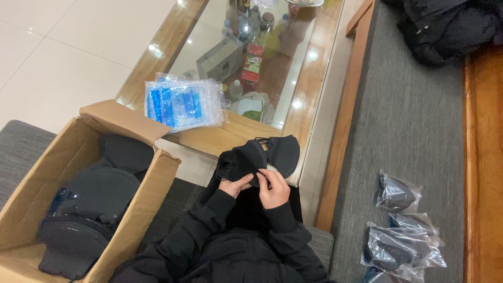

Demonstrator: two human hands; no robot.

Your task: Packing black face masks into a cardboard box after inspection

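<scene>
My left hand (236, 184) and my right hand (273, 188) are raised together in front of my chest, both gripping a small bunch of black face masks (262, 154) with thin ear loops. The left fingers pinch the lower left edge of the bunch, and the right fingers pinch the middle. One mask (285, 152) fans out to the upper right. Black jacket sleeves cover both arms.
An open cardboard box (136, 209) at my left holds stacks of black masks (89, 209). A pile of clear and blue plastic bags (183, 102) lies on the glass-topped wooden table (309, 73). Bagged masks (401, 230) rest on the grey bench cushion at right.
</scene>
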